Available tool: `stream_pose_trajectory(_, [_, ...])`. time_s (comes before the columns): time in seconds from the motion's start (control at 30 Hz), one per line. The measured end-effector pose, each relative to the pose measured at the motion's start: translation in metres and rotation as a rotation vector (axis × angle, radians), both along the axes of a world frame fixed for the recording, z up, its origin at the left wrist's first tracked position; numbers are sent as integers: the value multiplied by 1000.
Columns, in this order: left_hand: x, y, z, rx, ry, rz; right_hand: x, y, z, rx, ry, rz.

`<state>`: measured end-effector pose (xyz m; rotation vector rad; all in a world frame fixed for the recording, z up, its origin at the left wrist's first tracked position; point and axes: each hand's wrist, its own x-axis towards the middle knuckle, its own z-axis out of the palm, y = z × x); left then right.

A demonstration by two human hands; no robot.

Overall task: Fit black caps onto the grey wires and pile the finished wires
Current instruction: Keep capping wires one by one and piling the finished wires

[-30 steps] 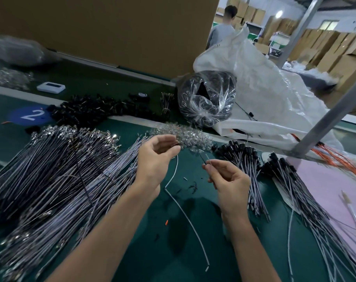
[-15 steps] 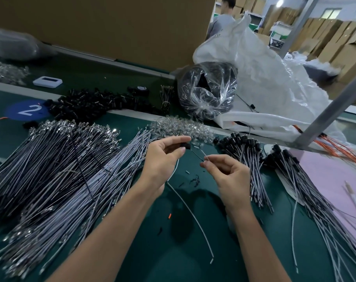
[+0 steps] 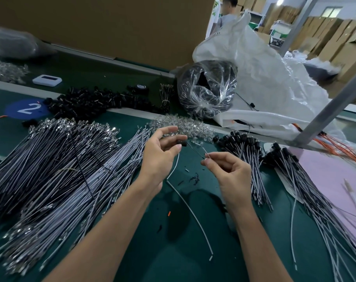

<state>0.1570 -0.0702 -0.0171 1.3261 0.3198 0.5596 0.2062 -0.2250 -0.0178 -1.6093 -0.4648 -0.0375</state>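
A heap of bare grey wires (image 3: 51, 169) is sprawling across the green table (image 3: 132, 251) at nine o'clock from the hands, with the metal tips fanning toward eleven. Loose black caps (image 3: 95, 102) are lying beyond it at eleven o'clock, beside a blue sticker (image 3: 28, 108) showing a 2.

At the centre, the left hand (image 3: 161, 157) is pinching one black cap (image 3: 182, 143) between thumb and forefinger, the other fingers spreading loosely. A grey wire (image 3: 191, 210) is trailing from that grip toward six o'clock, its far end resting on the table. At four o'clock from the cap, the right hand (image 3: 230, 174) is pinching the thin leads (image 3: 195, 151) coming out of the cap, its remaining fingers curling in.

Clear parts (image 3: 183, 129) are lying at twelve o'clock. Finished wires (image 3: 244, 155) are piling up at two o'clock just beside the right hand, black caps pointing to twelve, and a second capped pile (image 3: 295, 180) is lying at three o'clock, partly on a pink sheet (image 3: 331, 176).
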Motion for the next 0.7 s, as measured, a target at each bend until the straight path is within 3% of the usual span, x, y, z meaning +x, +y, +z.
stream_pose_trajectory(0.7, [2,3,-2,51,15,15,-2,-2,2,-11,31,30])
